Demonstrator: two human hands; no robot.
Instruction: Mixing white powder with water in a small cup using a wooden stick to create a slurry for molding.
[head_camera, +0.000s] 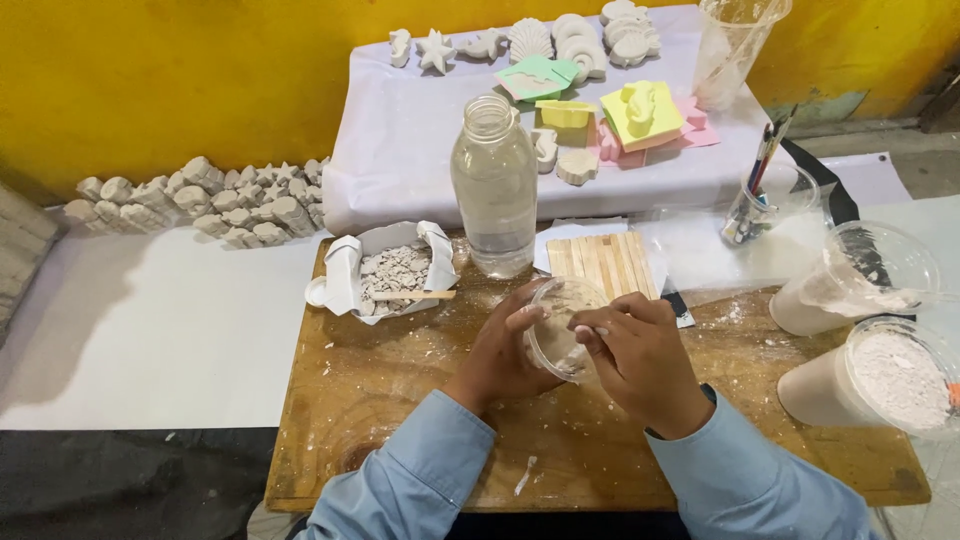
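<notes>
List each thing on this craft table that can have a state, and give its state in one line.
Left hand: grips the small clear cup.
Right hand: fingers at the cup's rim.
Small clear cup: tilted, some pale mix inside.
Glass bottle: upright, uncapped, clear liquid inside.
Paper tray: open, holds white chips and a stick.
Powder cup: uncovered, full of white powder.
Yellow mould: filled with a white cast.

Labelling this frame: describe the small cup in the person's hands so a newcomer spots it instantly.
Start at the wooden board in front of the person, just below the tall clear bottle. There the left hand and right hand cradle a small clear plastic cup, tilted, with whitish paste inside. Unlike the two larger powder-filled cups at the right, it is small and held off the board.
</notes>
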